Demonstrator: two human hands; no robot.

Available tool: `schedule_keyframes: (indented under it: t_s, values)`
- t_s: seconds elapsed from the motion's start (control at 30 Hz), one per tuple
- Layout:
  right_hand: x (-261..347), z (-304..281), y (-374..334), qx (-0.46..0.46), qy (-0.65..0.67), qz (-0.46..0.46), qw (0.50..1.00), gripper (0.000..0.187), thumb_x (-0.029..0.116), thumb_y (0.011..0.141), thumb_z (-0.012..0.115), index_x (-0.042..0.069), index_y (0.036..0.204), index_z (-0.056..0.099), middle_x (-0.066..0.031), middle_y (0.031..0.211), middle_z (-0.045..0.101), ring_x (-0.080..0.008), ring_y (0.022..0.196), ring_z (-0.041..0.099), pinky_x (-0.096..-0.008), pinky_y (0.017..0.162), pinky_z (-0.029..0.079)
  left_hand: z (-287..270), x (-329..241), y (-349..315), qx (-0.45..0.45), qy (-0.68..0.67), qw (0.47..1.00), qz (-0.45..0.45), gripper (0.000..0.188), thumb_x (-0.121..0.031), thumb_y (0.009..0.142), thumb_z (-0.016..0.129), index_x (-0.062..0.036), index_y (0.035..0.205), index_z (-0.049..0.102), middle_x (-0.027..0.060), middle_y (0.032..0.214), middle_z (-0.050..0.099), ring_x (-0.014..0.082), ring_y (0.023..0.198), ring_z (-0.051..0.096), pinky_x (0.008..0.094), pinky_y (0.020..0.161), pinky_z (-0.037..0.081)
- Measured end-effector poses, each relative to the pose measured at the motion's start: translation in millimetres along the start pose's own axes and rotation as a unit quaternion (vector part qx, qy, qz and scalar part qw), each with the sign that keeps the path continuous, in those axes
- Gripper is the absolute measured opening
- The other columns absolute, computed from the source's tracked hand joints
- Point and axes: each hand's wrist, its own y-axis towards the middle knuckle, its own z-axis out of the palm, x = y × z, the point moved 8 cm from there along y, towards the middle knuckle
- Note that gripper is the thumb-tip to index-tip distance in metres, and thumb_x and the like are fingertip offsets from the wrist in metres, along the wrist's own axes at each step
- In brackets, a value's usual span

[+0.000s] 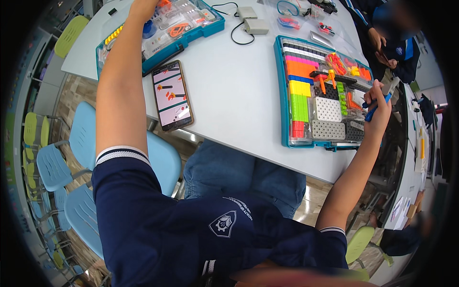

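Observation:
My right hand (379,112) is closed round blue-handled pliers (394,87), the grey jaws pointing up and away. It is beside the right edge of a teal parts case (284,95) holding colored blocks, grey perforated plates and small connectors. A small orange and yellow assembly with a black beam (330,77) lies on top of these parts. My left arm stretches to the far left, over a second teal case (203,32) with clear compartments. At the upper edge only part of my left hand (145,6) shows; its fingers are cut off.
A phone (172,95) showing pictures of parts lies near the table's front edge. Grey modules with cables (253,26) and a clear tray of small parts (306,16) are farther back. Another person's hands (382,50) are at far right. Blue chairs (82,134) stand left.

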Motion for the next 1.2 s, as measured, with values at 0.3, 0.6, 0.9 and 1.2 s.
schedule_keyframes:
  t_s: [0.3,0.6,0.9,1.2]
  values:
    - [1.1,1.3,-2.0,-0.005,-0.015,0.005,1.0,0.02,0.018,0.089,0.067,0.003,0.092,0.056,0.0021,0.067,0.037,-0.0101,0.062,0.037,-0.0254,0.061,0.031,58.8,35.8,11.4,-0.007,-0.203,0.978,0.041,0.036,0.008,0.081,0.045,-0.0069,0.113,0.052,0.018,0.102,0.061,0.0358,0.099,0.058,0.0415,0.083,0.047]
    - [-1.0,2.2,-1.6,-0.002,-0.026,0.008,1.0,0.019,0.018,0.089,0.067,0.002,0.093,0.057,0.0018,0.068,0.039,-0.0102,0.062,0.04,-0.0256,0.061,0.031,65.8,36.6,15.8,0.006,-0.089,0.996,0.018,0.035,0.001,0.084,0.05,-0.0096,0.117,0.055,0.0159,0.109,0.057,0.0363,0.102,0.056,0.0425,0.086,0.047]
    - [0.1,3.7,-2.1,0.001,-0.024,-0.001,1.0,0.021,0.018,0.087,0.069,0.001,0.091,0.058,0.0031,0.067,0.041,-0.0073,0.061,0.042,-0.0232,0.056,0.03,9.8,17.9,-1.2,-0.092,0.023,0.995,-0.024,0.03,-0.009,0.085,0.057,-0.0129,0.115,0.056,0.0101,0.112,0.06,0.0325,0.105,0.057,0.0437,0.083,0.05]
    - [5.0,5.5,-2.8,0.006,-0.016,-0.02,1.0,0.022,0.017,0.086,0.07,0.001,0.093,0.058,0.0017,0.069,0.045,-0.0077,0.061,0.043,-0.0232,0.057,0.032,-113.3,-53.4,39.6,-0.318,-0.308,0.894,-0.069,0.014,-0.001,0.081,0.059,-0.0014,0.094,0.055,0.019,0.089,0.063,0.038,0.094,0.06,0.0438,0.078,0.047]
